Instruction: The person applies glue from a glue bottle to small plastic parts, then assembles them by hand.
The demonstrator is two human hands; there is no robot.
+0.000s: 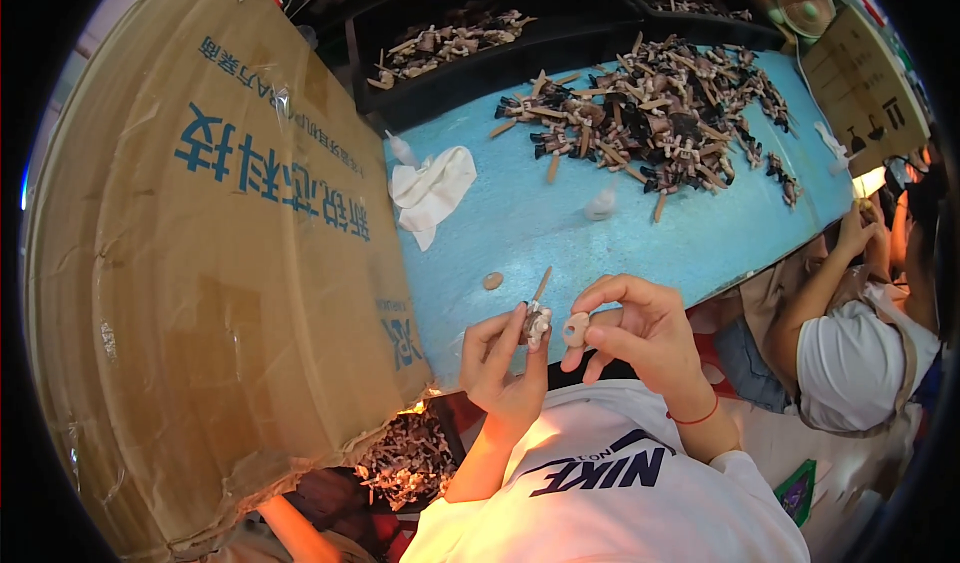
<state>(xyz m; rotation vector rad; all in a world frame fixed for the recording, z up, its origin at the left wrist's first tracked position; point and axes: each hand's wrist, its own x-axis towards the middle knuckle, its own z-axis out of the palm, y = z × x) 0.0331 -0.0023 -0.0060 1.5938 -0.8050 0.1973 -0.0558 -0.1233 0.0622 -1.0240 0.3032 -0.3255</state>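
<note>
Your left hand (pixel 503 363) is raised in front of your chest with the palm turned toward you and the forearm rising from the lower edge of the view. Its thumb and fingers are closed around a small pale figurine body with a thin tan stick (pixel 538 318) projecting upward from it; the stick tilts slightly to the right.

Your right hand (pixel 640 333) sits just beside the left, at the same height, with the wrist bent and a thin red cord bracelet (pixel 694 420) around it. Its thumb and forefinger pinch a small rounded beige plastic part (pixel 576 328), while the remaining fingers curl loosely above. The beige part is just beside the figurine body; whether the two touch cannot be told.

Both hands hover at the near edge of the light blue table (pixel 560 233). On the table near your hands lies a small tan oval piece (pixel 493 281). Further back lie a crumpled white cloth (pixel 432 191) and a large heap of dark and tan figurine parts on sticks (pixel 660 113). A black tray holding more tan parts (pixel 450 43) stands behind the table.

A large brown cardboard box with blue printing (pixel 210 263) fills the left side of the view. At the right, another person in a white shirt (pixel 850 363) sits at the table.
</note>
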